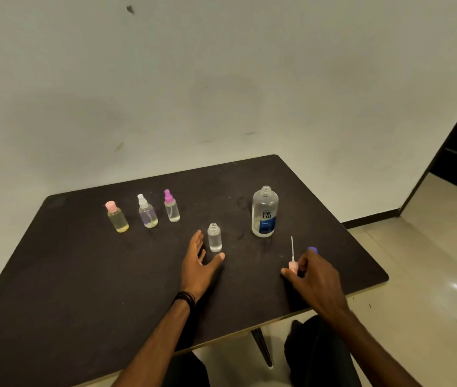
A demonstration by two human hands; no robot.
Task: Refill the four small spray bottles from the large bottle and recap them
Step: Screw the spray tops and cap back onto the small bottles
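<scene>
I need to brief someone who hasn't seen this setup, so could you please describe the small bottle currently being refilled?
On the dark table, find the large bottle with the blue label, standing uncapped. To its left, nearer the person and just beyond the open left hand, stands a small clear bottle. Unlike the three small bottles in the row further left, it has no cap or sprayer.

Legible text appears on 1 item only: the large bottle (265, 212), which stands upright and uncapped on the surface (82, 275). Its label carries the brand name "renu", set in 2 stacked lines, "re" above "nu", in dark letters on a white field. The blue panel below holds smaller print, which is too small to read.
</scene>
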